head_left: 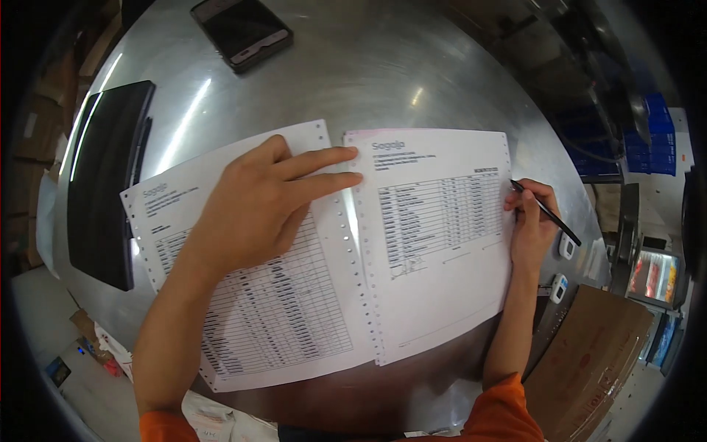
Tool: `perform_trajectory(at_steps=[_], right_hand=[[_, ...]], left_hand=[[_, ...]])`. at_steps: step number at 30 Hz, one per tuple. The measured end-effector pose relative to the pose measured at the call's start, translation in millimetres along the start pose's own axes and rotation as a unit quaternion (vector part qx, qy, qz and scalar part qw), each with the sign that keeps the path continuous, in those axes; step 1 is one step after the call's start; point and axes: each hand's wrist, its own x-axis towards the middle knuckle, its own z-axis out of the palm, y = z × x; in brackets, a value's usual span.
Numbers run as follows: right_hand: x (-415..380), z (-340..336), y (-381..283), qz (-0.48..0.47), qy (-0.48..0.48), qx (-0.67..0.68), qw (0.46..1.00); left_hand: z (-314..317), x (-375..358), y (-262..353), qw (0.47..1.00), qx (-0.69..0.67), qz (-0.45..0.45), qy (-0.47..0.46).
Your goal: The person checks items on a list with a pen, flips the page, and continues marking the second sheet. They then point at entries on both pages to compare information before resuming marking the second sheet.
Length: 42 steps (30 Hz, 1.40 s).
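Observation:
Two printed paper forms with perforated edges lie side by side on a shiny metal table (309,81). My left hand (261,199) rests across the left form (324,287), two fingers stretched out so their tips touch the left edge of the right form (434,309). The thumb and other fingers of that hand are partly hidden. At the right form's right edge, my right hand (534,221) holds a black pen (552,214), its upper end sloping down to the right. A table of rows and a handwritten signature show on the right form.
A black phone (243,33) lies at the table's far side. A dark flat device (107,184) stands on the left. Two small white gadgets, one a white device (559,288), sit near a cardboard box (589,361) on the right. Blue bins (652,140) are beyond.

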Motion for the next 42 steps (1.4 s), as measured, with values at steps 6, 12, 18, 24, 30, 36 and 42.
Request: perform_trajectory(at_steps=[6, 12, 18, 24, 30, 36, 42], right_hand=[[0.2, -1.9, 3.4, -0.020, -0.006, -0.003, 1.000], [2.6, -16.1, 22.4, -0.029, 0.025, -0.070, 0.997], [-1.7, -24.1, 32.5, -0.011, 0.015, -0.056, 0.998], [5.9, -30.5, 38.9, 0.005, -0.003, -0.049, 0.999], [5.4, -31.6, 38.5, -0.009, -0.013, -0.044, 0.999], [3.0, -24.7, 30.6, -0.010, -0.003, -0.066, 0.998], [3.8, -28.1, 34.1, -0.005, 0.000, -0.085, 0.996]], left_hand=[[-2.0, 0.4, -3.0, 1.000, 0.002, 0.004, -0.005], [2.7, -3.9, -9.0, 1.000, 0.017, 0.018, -0.017], [-1.6, -5.6, -3.4, 1.000, 0.005, 0.018, -0.009], [-8.7, -5.8, -6.2, 1.000, -0.018, 0.014, -0.007], [-6.9, -6.3, -6.9, 1.000, -0.023, 0.013, -0.007], [-6.6, -5.6, -6.5, 1.000, -0.024, 0.008, -0.011], [-8.2, -5.6, -6.0, 1.000, -0.017, 0.008, -0.017]])
